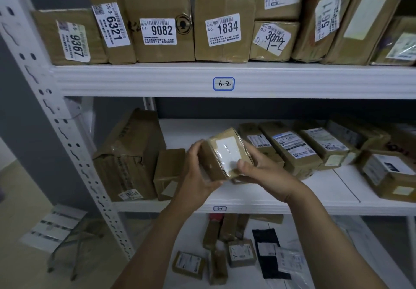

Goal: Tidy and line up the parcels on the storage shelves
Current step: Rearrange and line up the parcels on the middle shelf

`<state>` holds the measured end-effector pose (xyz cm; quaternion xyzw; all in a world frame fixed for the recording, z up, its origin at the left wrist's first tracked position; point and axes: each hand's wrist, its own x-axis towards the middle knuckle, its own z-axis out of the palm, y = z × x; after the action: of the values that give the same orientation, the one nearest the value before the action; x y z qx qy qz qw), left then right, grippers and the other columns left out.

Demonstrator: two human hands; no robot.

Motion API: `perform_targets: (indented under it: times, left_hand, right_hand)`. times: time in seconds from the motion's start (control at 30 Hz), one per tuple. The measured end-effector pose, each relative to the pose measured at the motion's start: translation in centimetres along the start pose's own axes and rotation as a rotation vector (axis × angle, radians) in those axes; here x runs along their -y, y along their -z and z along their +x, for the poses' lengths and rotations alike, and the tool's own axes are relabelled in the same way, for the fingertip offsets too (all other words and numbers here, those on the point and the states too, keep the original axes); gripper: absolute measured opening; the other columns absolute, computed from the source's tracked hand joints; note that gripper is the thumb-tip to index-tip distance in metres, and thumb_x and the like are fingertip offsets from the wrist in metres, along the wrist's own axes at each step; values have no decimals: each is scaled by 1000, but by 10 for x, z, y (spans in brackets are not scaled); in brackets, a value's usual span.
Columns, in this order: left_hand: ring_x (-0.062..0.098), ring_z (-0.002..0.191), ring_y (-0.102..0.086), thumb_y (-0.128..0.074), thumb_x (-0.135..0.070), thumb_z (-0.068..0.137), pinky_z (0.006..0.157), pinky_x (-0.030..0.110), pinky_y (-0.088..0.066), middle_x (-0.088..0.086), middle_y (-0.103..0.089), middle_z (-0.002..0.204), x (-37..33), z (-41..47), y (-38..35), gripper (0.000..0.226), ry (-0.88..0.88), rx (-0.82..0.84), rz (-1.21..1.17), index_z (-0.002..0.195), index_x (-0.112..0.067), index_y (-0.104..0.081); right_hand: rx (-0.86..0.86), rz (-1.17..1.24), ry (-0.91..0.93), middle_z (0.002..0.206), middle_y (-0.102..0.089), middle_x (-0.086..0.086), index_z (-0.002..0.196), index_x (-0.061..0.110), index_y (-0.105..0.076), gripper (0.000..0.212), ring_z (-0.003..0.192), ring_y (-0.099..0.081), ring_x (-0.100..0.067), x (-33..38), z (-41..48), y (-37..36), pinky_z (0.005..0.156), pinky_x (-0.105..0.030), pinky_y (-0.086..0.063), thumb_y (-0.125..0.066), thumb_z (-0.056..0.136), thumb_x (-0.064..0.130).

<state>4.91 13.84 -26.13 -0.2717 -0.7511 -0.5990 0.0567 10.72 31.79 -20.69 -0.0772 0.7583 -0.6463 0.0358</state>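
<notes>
A small brown taped parcel (221, 153) with a blank white label is held just above the middle shelf (258, 201), tagged 6-1. My left hand (198, 171) grips its left side and underside. My right hand (258, 169) holds its right side, thumb across the lower edge of the label. To the left a small brown box (167, 174) stands upright beside a large crumpled carton (128, 156). To the right several flat parcels (290, 147) lie side by side at a slant.
The upper shelf (157, 79), tagged 6-2, carries a row of upright labelled parcels such as 9082 (159, 29) and 1834 (224, 28). The bottom level holds several scattered small parcels (240, 252). A white perforated upright (56, 117) rises at left; papers (54, 228) lie on a stool.
</notes>
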Motion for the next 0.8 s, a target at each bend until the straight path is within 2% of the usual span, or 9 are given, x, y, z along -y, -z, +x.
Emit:
perform_targets:
  times: [0.1, 0.17, 0.33, 0.4, 0.47, 0.53, 0.63, 0.7, 0.8]
  left_hand:
    - [9, 136, -31, -86, -17, 67, 106, 34, -44, -9, -23, 149, 7, -5, -8, 112, -6, 41, 91, 126, -69, -6]
    - [10, 138, -29, -86, -24, 68, 107, 29, -41, -10, -21, 150, 10, -1, -9, 109, -57, 55, 145, 130, -67, -7]
    - [16, 145, -20, -73, -29, 83, 113, 40, -35, -6, -12, 160, 17, 11, 5, 107, -23, 195, 367, 140, -56, 13]
    - [18, 148, -7, -67, -42, 86, 119, 46, -17, -5, -10, 161, 18, 12, 16, 102, -32, 241, 628, 145, -43, 17]
    - [19, 148, 4, -60, -56, 85, 118, 52, 4, -6, -12, 161, 21, 12, 32, 100, -75, 247, 998, 150, -32, 11]
    - [22, 148, 0, -62, -55, 83, 115, 53, 6, -3, -12, 161, 24, 9, 50, 101, -26, 250, 1174, 153, -26, 4]
    - [23, 146, -14, -64, -40, 87, 117, 38, -12, -1, -8, 161, 32, 0, 69, 96, 130, 288, 1167, 154, -21, 3]
    - [23, 144, -20, -60, -26, 93, 116, 30, -15, 1, -14, 160, 38, -3, 75, 85, 154, 292, 1125, 154, -17, -2]
    - [20, 146, -20, -49, -8, 95, 117, 26, -6, 5, -19, 159, 46, -2, 79, 68, 100, 296, 1127, 153, -13, -13]
  right_hand:
    - [-66, -93, -12, 140, -49, 12, 140, 56, -27, 100, 119, -56, -13, -2, 4, -4, 99, -42, -50, -79, 56, 67]
    - [-134, -140, 10, 139, -46, 15, 142, 60, -16, 103, 117, -56, -8, -5, 6, -4, 98, -40, -51, -82, 63, 56]
    - [-179, -253, 83, 112, -55, 17, 128, 52, -35, 76, 90, -61, 8, -11, 11, -11, 66, -20, -55, -80, 76, 20]
    - [-222, -288, 93, 110, -57, 14, 117, 49, -43, 66, 87, -62, 4, -20, 20, -18, 63, -19, -55, -83, 73, 19]
    - [-261, -347, 78, 112, -58, 10, 107, 48, -47, 59, 91, -63, -3, -36, 33, -25, 70, -26, -57, -85, 69, 24]
    - [-252, -410, 64, 114, -59, 7, 103, 44, -47, 55, 94, -63, -8, -52, 46, -32, 76, -27, -56, -86, 66, 30]
    - [-150, -500, 45, 119, -54, 9, 109, 36, -47, 52, 91, -61, -1, -61, 59, -46, 72, -13, -52, -83, 72, 25]
    - [-63, -586, 34, 126, -50, 13, 124, 35, -46, 61, 101, -59, -4, -66, 65, -51, 88, -23, -53, -80, 76, 23]
    - [-10, -729, 25, 151, -32, 10, 146, 37, -33, 79, 135, -38, -13, -74, 73, -52, 110, -21, -26, -75, 81, 22]
